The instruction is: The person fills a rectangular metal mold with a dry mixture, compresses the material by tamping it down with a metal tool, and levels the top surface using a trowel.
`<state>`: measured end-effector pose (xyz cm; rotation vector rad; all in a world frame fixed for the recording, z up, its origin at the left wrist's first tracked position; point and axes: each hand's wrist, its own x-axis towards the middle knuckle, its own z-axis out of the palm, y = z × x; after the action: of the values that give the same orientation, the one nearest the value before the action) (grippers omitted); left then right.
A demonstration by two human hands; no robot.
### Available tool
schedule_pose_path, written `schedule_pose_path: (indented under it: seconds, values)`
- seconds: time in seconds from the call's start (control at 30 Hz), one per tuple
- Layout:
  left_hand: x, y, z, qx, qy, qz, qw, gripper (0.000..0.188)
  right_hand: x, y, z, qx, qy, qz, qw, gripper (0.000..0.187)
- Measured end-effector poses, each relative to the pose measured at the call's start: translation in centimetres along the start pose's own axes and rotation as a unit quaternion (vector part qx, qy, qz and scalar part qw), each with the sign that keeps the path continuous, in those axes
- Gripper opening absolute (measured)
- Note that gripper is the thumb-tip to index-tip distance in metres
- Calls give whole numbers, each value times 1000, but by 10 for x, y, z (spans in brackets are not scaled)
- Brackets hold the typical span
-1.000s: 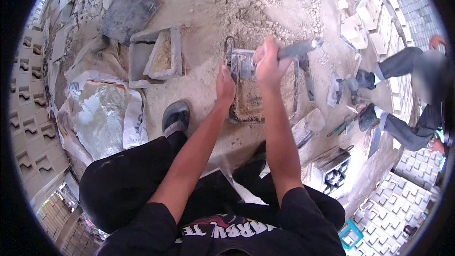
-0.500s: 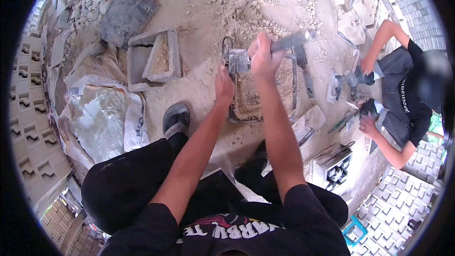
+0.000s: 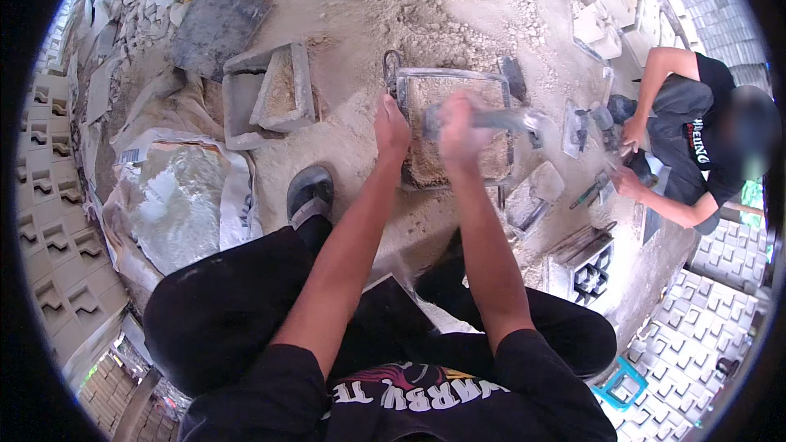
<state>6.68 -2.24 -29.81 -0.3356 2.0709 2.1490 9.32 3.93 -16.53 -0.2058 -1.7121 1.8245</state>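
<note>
A rectangular metal mould (image 3: 483, 75) filled with crumbly tan sandy mix (image 3: 434, 88) lies on the ground in front of me. My left hand (image 3: 393, 129) rests flat along its left side, fingers straight, just below a looped metal handle (image 3: 391, 65). Over the mix, my right hand (image 3: 460, 133) is wrapped round a grey metal bar-like tool (image 3: 501, 119). Motion smears both hand and tool, so the tool's exact kind and whether it touches the mix cannot be made out.
Left are a grey concrete box (image 3: 237, 110), a dark flat plate (image 3: 217, 29) and a sack of pale powder (image 3: 176, 196). Trowels (image 3: 528, 205) and a patterned block (image 3: 585, 274) lie right. A co-worker (image 3: 696, 139) sits at the right, handling something small.
My right hand has come down and nearer over the mould, swinging the tool across the mix. My left hand stays at the mould's side. The co-worker's hands have moved closer together.
</note>
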Motion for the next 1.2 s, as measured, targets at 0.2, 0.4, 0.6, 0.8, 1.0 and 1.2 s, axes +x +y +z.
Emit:
schedule_pose_path:
  seconds: [0.2,0.4,0.6,0.8,1.0,1.2]
  values:
    - [5,-6,-5,73,15,67,995,49,25,-43,14,-33,109,24,993,33]
    - [4,-2,-4,129,-4,-8,992,50,20,-39,4,7,91,53,994,32]
    - [5,-9,4,118,24,35,992,50,1,-22,-10,-105,156,-3,982,39]
    - [2,3,1,111,-15,26,993,48,9,-36,-9,-122,256,-32,958,43]
    - [5,-13,-2,140,42,91,985,48,17,-56,-1,-148,200,51,967,45]
    - [-1,13,-1,187,-43,140,971,52,22,-31,-8,-163,106,56,979,39]
